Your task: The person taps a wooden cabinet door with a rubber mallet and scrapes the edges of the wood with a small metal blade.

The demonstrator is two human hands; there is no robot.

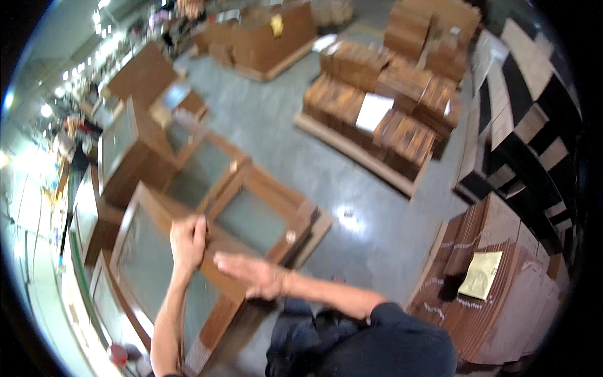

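A brown wooden frame with glass panels [251,217] stands in front of me, its panes greenish. My left hand [187,242] grips the frame's middle wooden rail, fingers curled over its edge. My right hand [251,274] lies flat with fingers stretched out on the lower wooden rail just right of the left hand. More framed glass cabinet pieces [135,151] stand behind and to the left. The picture is blurred by motion.
A pallet of stacked brown boards [383,107] with a white sheet lies at upper right. Flat cardboard stacks [502,295] with a yellowish sheet sit at lower right. Black and tan panels [527,125] stand far right. Grey floor [282,119] lies between.
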